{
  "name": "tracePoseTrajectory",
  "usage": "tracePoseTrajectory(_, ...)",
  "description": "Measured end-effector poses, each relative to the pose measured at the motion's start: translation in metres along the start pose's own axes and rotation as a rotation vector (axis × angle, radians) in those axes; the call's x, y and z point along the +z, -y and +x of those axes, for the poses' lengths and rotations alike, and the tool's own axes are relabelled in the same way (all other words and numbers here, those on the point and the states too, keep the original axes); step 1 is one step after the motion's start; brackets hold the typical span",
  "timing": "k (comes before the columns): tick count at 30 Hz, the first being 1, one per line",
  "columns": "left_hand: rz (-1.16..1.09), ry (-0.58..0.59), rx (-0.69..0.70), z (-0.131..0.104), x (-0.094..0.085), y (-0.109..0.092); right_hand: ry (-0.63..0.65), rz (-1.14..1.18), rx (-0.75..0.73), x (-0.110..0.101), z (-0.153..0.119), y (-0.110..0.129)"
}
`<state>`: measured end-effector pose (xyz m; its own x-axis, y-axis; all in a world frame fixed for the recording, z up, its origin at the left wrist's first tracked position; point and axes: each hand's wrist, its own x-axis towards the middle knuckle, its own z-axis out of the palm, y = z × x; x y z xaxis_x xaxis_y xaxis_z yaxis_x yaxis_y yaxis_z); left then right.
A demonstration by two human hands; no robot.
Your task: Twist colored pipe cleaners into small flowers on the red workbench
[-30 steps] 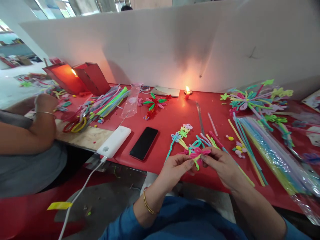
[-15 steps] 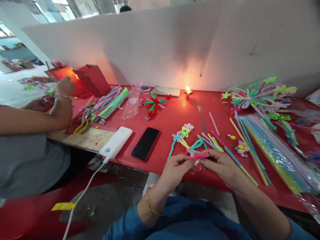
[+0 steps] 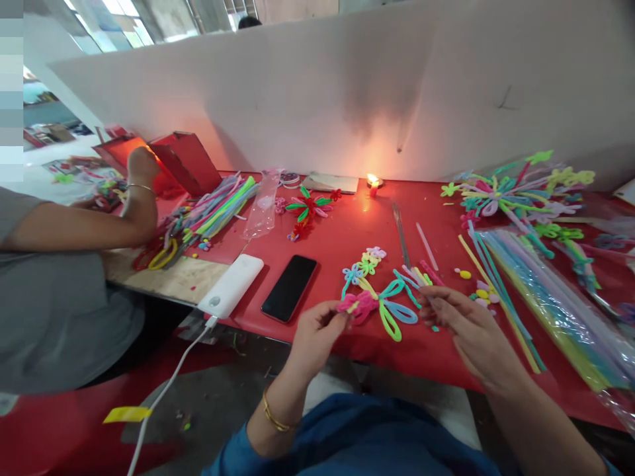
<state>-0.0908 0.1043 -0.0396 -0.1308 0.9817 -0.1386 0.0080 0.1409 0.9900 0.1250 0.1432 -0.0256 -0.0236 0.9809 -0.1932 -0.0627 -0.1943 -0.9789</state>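
A pink pipe-cleaner flower (image 3: 361, 305) with a yellow centre is pinched between the thumb and fingers of my left hand (image 3: 321, 330). Just right of it, blue, teal and green pipe-cleaner loops (image 3: 391, 311) spread over the red table. My right hand (image 3: 459, 324) is apart from the flower, its fingers closed at the near end of a small bunch of cut pipe cleaners (image 3: 413, 274). A pale one seems to be between the fingertips, partly hidden. Beyond the flower lies a chain of small pastel pipe-cleaner flowers (image 3: 364, 264).
A candle (image 3: 374, 188) burns near the white partition. A black phone (image 3: 289, 287) and a white power bank (image 3: 232, 284) with a cable lie left. Bagged pipe cleaners (image 3: 550, 304) and small pompoms (image 3: 482, 292) are right. A co-worker's arm (image 3: 99, 221) is at far left.
My hands have moved apart. The left carries the pink flower leftward; the right has let go of it and moved right to the cut pipe cleaners. The coloured loops are now uncovered.
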Motion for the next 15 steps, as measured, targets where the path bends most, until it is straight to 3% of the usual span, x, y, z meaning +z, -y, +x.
tracePoseTrajectory(3, 0.322, -0.099, 0.233, 0.003, -0.01, 0.009, -0.039, 0.015, 0.033, -0.008, -0.002, -0.008)
tracePoseTrajectory(6, 0.547, -0.113, 0.385, 0.007, -0.008, 0.02, -0.075, 0.042, 0.06, -0.012, -0.005, -0.014)
tracePoseTrajectory(11, 0.633, -0.204, 0.447, 0.011, 0.009, 0.03, -0.134, 0.069, 0.08, -0.02, -0.01, -0.017)
tracePoseTrajectory(15, 0.609, -0.229, 0.391, 0.013, 0.018, 0.029, -0.151, 0.079, 0.079, -0.03, -0.012, -0.02)
